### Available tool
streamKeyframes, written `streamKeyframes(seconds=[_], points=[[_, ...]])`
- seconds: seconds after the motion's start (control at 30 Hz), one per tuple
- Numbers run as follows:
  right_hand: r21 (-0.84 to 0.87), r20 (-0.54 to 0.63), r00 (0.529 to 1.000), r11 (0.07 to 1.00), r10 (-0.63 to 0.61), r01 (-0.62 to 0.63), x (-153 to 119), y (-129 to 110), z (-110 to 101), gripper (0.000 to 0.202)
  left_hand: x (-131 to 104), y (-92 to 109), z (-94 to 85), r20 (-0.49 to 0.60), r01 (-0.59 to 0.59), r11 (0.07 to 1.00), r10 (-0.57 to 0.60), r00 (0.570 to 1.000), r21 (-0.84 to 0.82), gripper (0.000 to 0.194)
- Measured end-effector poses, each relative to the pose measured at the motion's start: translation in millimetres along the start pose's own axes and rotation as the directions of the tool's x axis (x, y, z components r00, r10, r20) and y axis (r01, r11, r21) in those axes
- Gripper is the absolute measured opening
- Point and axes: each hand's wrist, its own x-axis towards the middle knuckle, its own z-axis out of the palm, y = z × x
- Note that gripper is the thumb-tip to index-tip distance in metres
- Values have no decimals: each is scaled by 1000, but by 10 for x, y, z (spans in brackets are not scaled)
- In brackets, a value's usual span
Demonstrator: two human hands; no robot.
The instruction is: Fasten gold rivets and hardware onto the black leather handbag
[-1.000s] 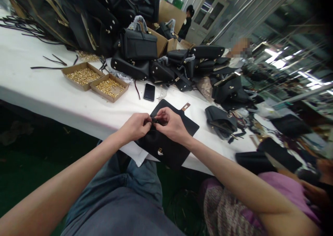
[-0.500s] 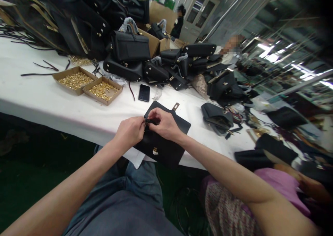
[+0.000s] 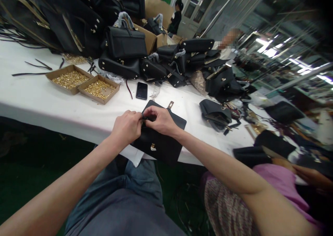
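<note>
A black handbag with a gold clasp lies at the table's front edge, its flap spread away from me and a metal-tipped tab at the far side. My left hand is closed at the bag's left corner. Against it, my right hand pinches with curled fingers over the bag. Between the fingertips of both hands is a small dark strap-like piece at the bag's side, mostly hidden by the fingers.
Two cardboard trays of small gold metal parts sit left, near a phone. Black handbags are heaped along the back. Another black bag stands to the right. A co-worker in a pink top sits close on my right.
The whole view has shifted slightly, so the table things appear a little further left. Both hands stay together at the same corner of the handbag, with little change in their grip.
</note>
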Motion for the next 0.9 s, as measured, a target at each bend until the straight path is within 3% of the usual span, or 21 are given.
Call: streamKeyframes(seconds=[0.17, 0.27, 0.4, 0.6, 0.9], points=[[-16, 25, 1000, 1000, 1, 0, 10, -2, -12, 26, 0, 10, 84, 7, 73, 990, -73, 997, -123, 10], [-11, 40, 999, 1000, 1, -1, 13, -24, -21, 26, -28, -6, 154, 14, 55, 981, -53, 998, -186, 12], [-18, 65, 998, 1000, -6, 7, 25, -57, -46, 29, -54, -30, 173, -4, 29, 983, -30, 1000, -182, 14], [19, 92, 996, 1000, -6, 4, 51, -68, -67, 31, 6, -31, 91, 58, 2, 983, 9, 998, -185, 15], [151, 29, 998, 986, 62, -65, 1, 75, -38, 30, 55, 58, 137, 41, 61, 981, -55, 998, -185, 15]])
